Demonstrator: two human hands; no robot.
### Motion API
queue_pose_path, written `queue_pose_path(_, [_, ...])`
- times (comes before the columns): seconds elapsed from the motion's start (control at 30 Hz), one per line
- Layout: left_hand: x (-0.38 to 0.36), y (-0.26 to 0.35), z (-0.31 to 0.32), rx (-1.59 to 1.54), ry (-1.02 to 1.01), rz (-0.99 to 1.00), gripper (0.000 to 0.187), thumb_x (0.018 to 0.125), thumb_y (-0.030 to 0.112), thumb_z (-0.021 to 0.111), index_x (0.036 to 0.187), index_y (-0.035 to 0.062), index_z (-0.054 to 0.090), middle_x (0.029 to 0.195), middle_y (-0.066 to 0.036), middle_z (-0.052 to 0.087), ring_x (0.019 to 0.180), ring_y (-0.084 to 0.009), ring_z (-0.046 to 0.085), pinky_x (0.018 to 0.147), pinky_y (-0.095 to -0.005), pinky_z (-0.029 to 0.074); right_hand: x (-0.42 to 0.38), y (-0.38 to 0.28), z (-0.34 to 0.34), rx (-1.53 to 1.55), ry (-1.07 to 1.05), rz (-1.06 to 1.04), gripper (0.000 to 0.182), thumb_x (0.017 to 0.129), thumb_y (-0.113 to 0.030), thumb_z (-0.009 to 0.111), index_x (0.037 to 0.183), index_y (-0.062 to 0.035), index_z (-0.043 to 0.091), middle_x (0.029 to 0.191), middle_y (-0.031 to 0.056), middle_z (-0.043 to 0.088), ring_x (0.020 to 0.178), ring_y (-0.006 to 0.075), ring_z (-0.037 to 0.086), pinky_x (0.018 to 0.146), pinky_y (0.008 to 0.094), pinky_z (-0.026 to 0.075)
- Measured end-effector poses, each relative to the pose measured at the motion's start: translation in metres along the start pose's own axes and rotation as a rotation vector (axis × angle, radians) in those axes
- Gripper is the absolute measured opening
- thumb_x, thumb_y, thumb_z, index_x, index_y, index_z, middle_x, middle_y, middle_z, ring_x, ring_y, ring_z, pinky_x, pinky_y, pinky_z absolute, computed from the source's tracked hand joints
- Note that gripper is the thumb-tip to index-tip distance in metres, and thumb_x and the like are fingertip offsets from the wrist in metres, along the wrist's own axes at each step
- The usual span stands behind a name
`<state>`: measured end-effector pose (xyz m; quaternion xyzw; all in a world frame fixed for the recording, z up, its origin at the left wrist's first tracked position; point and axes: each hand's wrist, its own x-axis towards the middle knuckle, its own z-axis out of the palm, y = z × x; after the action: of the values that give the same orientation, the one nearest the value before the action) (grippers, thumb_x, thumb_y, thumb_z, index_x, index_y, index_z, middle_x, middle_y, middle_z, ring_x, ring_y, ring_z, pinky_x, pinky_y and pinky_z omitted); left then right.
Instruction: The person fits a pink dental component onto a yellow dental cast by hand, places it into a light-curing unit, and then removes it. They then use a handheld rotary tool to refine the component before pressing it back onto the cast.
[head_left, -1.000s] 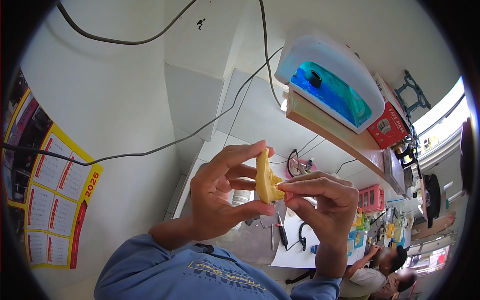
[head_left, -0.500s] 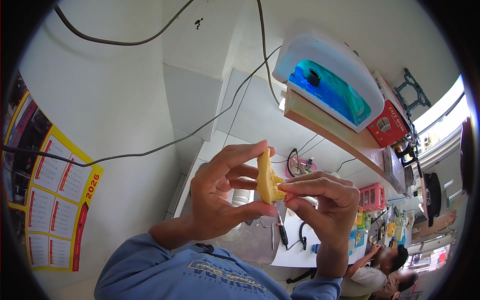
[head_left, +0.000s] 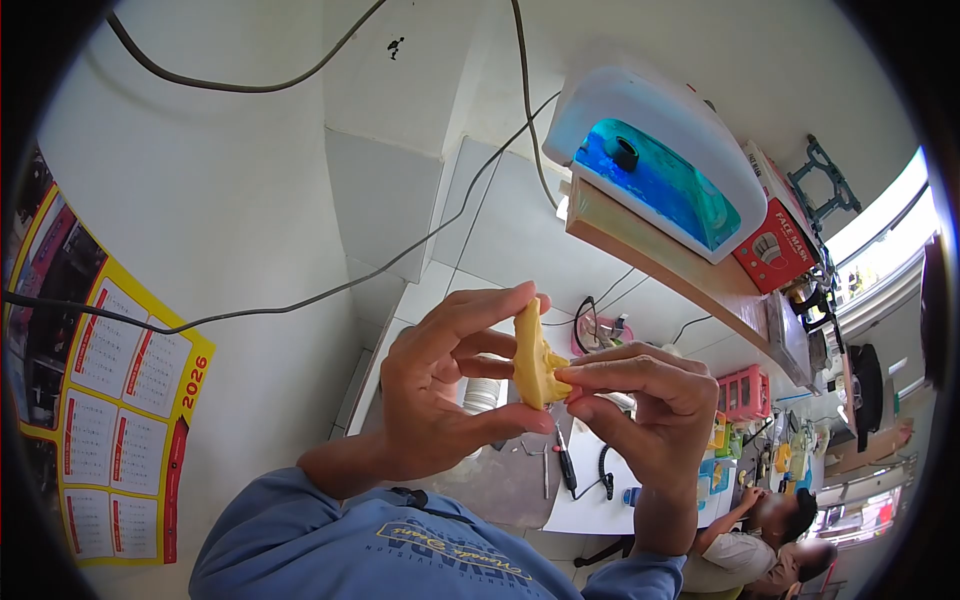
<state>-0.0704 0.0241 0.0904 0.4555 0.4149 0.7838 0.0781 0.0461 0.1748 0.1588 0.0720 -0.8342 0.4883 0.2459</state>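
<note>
A pale yellow dental cast (head_left: pixel 533 365) is held up on edge in front of my chest. My left hand (head_left: pixel 430 385) grips it from the left, fingers at its top end and thumb at its lower end. My right hand (head_left: pixel 645 400) is closed in a pinch at the cast's right side, fingertips right against its ridged face. A small pink piece (head_left: pixel 576 393) shows between the right thumb and index finger, mostly covered by them. Behind the hands lie a pen-shaped handpiece (head_left: pixel 566 462) with a coiled black cord and a thin metal tool (head_left: pixel 545 472).
A white curing box (head_left: pixel 660 150) glowing blue stands on a wooden shelf (head_left: pixel 660 265), beside a red face mask box (head_left: pixel 778 245). A pink basket (head_left: pixel 745 396) and several containers line the bench. Cables hang across the wall near a calendar (head_left: pixel 120 430). Two people sit at lower right.
Both hands keep nearly the same hold on the cast. The calendar's loose sheet has swung slightly right and down.
</note>
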Motion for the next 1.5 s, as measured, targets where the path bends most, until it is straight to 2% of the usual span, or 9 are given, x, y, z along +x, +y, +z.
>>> queue_pose_path(0.5, [0.0,-0.002,0.001,0.028,-0.006,0.049,0.079,0.067,0.015,0.087,0.135,0.0012,0.048,0.128,-0.019,0.054,0.115,-0.0279,0.06,0.09,-0.038,0.058,0.001,0.0,0.0,-0.081,-0.009,-0.072,0.025,0.074,0.0,0.078,0.099,-0.0041,0.074,0.093,0.0114,0.073,0.081,0.0167,0.071,0.068,0.0249,0.055])
queue_pose_path(0.73, [-0.001,0.0,0.002,0.04,-0.002,0.032,0.079,0.067,0.015,0.087,0.135,0.0015,0.049,0.128,-0.019,0.054,0.115,-0.0273,0.06,0.089,-0.038,0.058,-0.001,-0.002,0.0,-0.101,-0.022,-0.043,0.025,0.074,-0.001,0.078,0.099,-0.0046,0.074,0.095,0.0115,0.073,0.083,0.0174,0.071,0.07,0.0262,0.056])
queue_pose_path(0.87, [-0.001,-0.001,0.001,0.049,-0.001,0.063,0.08,0.067,0.015,0.088,0.135,0.0017,0.048,0.128,-0.018,0.055,0.112,-0.0264,0.062,0.088,-0.0378,0.058,-0.009,0.003,0.003,-0.065,0.04,-0.015,0.033,0.073,-0.002,0.079,0.105,-0.0018,0.071,0.095,0.0128,0.073,0.084,0.0186,0.072,0.073,0.0272,0.056])
queue_pose_path(0.93, [-0.002,-0.001,0.003,-0.053,0.032,-0.037,0.082,0.066,0.015,0.088,0.135,0.0021,0.047,0.128,-0.018,0.055,0.109,-0.0256,0.064,0.087,-0.0371,0.059,-0.016,0.008,0.007,-0.018,0.095,0.021,0.035,0.073,-0.002,0.079,0.107,-0.0004,0.07,0.095,0.0134,0.073,0.084,0.019,0.072,0.073,0.0277,0.056])
queue_pose_path(1.03, [-0.002,-0.004,0.003,-0.057,0.048,-0.032,0.082,0.066,0.013,0.088,0.135,0.0019,0.046,0.127,-0.019,0.055,0.107,-0.0251,0.065,0.086,-0.0366,0.059,-0.022,0.018,0.011,0.037,0.165,-0.03,0.035,0.072,-0.003,0.08,0.106,0.0016,0.069,0.095,0.0147,0.073,0.084,0.0206,0.072,0.075,0.0286,0.056])
queue_pose_path(1.1, [-0.002,-0.003,0.005,-0.084,0.066,-0.053,0.081,0.066,0.013,0.088,0.134,0.0015,0.046,0.127,-0.02,0.055,0.107,-0.025,0.065,0.086,-0.0366,0.059,-0.023,0.023,0.014,-0.05,0.158,-0.164,0.031,0.072,-0.003,0.079,0.101,0.0016,0.07,0.094,0.0156,0.073,0.085,0.0223,0.073,0.076,0.029,0.057])
queue_pose_path(1.17, [-0.003,-0.003,0.006,-0.11,0.084,-0.078,0.081,0.066,0.012,0.088,0.134,0.0012,0.046,0.127,-0.02,0.055,0.107,-0.0249,0.065,0.086,-0.0365,0.059,-0.023,0.024,0.016,-0.066,0.176,-0.196,0.03,0.072,-0.004,0.079,0.1,0.0006,0.071,0.094,0.0158,0.073,0.085,0.0238,0.073,0.074,0.0291,0.057])
queue_pose_path(1.33, [-0.005,-0.005,0.008,-0.141,0.113,-0.121,0.078,0.067,0.01,0.088,0.132,0.0001,0.046,0.126,-0.02,0.055,0.105,-0.0241,0.065,0.085,-0.0361,0.06,-0.021,0.024,0.016,-0.153,0.173,-0.266,0.033,0.072,-0.007,0.08,0.104,-0.0038,0.072,0.093,0.0149,0.073,0.08,0.0226,0.073,0.065,0.0279,0.058])
queue_pose_path(1.5, [-0.006,-0.008,0.008,-0.149,0.107,-0.127,0.078,0.066,0.009,0.088,0.131,0.0002,0.046,0.125,-0.02,0.055,0.105,-0.0234,0.065,0.085,-0.0356,0.06,-0.022,0.024,0.017,-0.229,0.188,-0.305,0.032,0.073,-0.01,0.08,0.105,-0.0066,0.073,0.093,0.0139,0.073,0.077,0.0216,0.073,0.06,0.0265,0.058])
